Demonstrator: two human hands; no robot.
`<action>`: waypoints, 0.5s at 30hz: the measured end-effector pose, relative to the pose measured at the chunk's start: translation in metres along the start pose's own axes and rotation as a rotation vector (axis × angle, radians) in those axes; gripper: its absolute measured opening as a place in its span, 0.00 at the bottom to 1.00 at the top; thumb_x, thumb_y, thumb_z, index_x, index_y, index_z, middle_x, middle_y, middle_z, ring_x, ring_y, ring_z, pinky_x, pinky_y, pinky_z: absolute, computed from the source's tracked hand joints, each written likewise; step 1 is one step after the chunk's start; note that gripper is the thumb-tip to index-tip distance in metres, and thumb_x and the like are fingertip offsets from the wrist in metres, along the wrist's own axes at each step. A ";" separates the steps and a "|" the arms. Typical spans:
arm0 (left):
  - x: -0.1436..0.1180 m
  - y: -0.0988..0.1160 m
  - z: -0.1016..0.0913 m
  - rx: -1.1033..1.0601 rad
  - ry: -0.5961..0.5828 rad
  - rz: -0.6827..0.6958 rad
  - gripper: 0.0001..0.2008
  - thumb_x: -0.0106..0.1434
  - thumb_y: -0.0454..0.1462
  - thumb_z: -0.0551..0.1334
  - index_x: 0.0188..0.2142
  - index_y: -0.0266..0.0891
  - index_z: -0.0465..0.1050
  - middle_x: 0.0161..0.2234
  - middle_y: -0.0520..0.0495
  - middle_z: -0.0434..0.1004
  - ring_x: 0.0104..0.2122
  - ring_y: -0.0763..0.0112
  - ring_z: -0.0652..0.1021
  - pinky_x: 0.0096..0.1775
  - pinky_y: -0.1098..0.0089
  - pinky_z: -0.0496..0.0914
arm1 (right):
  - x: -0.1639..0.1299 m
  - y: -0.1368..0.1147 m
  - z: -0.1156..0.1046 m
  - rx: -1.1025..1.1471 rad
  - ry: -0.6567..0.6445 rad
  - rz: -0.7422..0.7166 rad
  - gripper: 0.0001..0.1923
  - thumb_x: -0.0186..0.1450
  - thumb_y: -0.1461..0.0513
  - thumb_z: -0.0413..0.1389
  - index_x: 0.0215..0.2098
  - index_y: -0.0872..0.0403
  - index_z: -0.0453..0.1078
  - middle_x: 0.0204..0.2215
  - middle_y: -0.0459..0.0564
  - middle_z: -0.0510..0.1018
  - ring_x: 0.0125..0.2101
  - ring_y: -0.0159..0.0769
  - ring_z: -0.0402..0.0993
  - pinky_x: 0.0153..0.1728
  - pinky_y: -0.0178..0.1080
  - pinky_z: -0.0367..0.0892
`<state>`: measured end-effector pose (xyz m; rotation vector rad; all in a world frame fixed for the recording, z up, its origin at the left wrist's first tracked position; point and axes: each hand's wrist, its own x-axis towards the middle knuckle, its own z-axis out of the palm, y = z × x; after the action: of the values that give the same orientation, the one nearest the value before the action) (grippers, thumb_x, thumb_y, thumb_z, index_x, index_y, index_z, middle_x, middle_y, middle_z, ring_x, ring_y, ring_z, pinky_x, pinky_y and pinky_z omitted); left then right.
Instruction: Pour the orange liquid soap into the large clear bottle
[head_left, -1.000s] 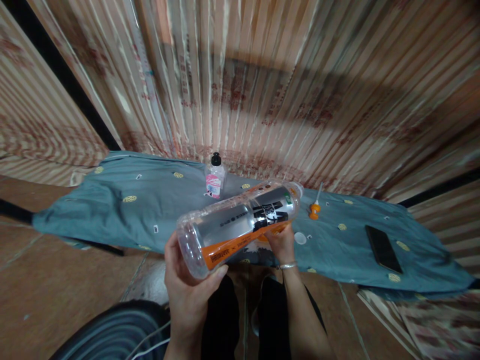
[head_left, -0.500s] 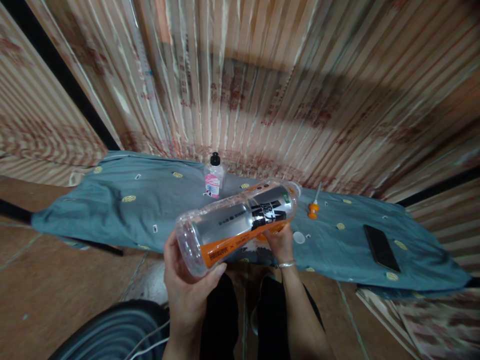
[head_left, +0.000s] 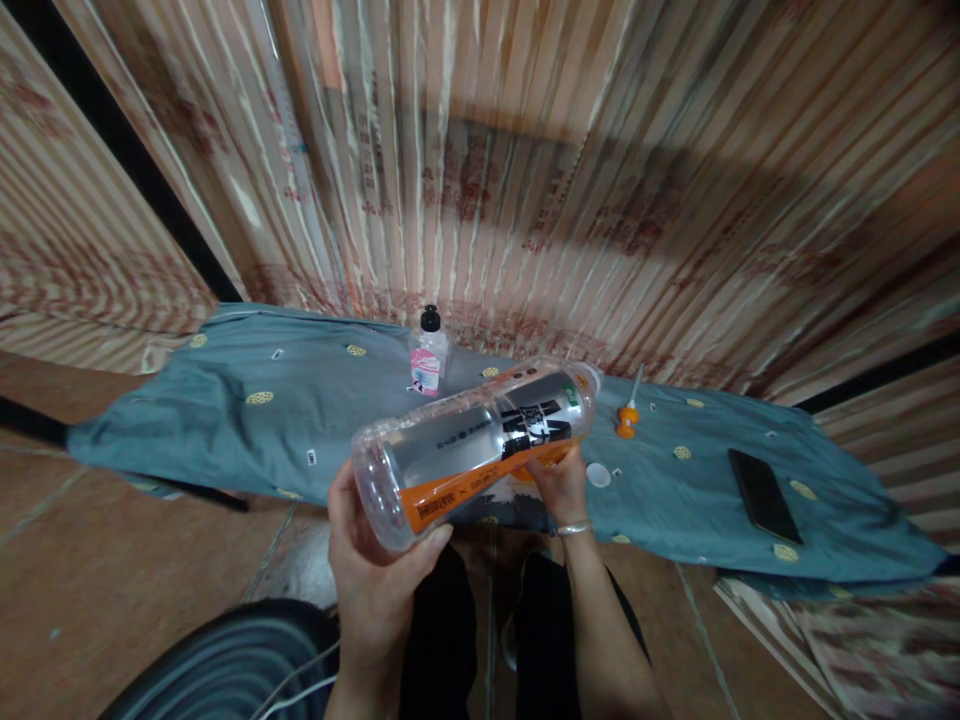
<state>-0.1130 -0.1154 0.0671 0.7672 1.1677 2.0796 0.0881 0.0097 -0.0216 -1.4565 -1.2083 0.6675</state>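
Left hand [head_left: 382, 565] gripping the base of the clear bottle [head_left: 469, 440]; right hand [head_left: 561, 490] gripping its lower side nearer the far end (fingers partly hidden). Bottle's tilted above the worktop [head_left: 217, 440]. Probably light, slick, thin-walled; hold base and shoulder, mid-wall may dent. Small black-capped bottle [head_left: 427, 362] stands behind.

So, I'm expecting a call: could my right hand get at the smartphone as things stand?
Probably, if the right hand leaves the plastic bottle: the smartphone lies uncovered on the cloth, with nothing tall between.
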 end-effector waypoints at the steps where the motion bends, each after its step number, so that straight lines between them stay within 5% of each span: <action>1: 0.000 0.000 0.000 0.000 0.002 0.005 0.43 0.39 0.36 0.83 0.57 0.44 0.75 0.54 0.44 0.79 0.51 0.60 0.80 0.50 0.70 0.74 | 0.000 0.000 0.000 0.019 -0.002 -0.008 0.35 0.46 0.47 0.71 0.47 0.51 0.68 0.40 0.53 0.85 0.38 0.48 0.83 0.42 0.48 0.78; 15: 0.000 0.002 0.002 -0.026 -0.004 -0.003 0.42 0.39 0.34 0.82 0.55 0.44 0.75 0.52 0.45 0.80 0.49 0.62 0.81 0.49 0.71 0.75 | -0.001 -0.003 -0.001 -0.004 -0.039 0.062 0.38 0.46 0.47 0.71 0.48 0.53 0.67 0.44 0.56 0.83 0.43 0.50 0.81 0.48 0.50 0.76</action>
<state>-0.1120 -0.1154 0.0701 0.7565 1.1367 2.0864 0.0877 0.0086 -0.0188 -1.4959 -1.1984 0.7389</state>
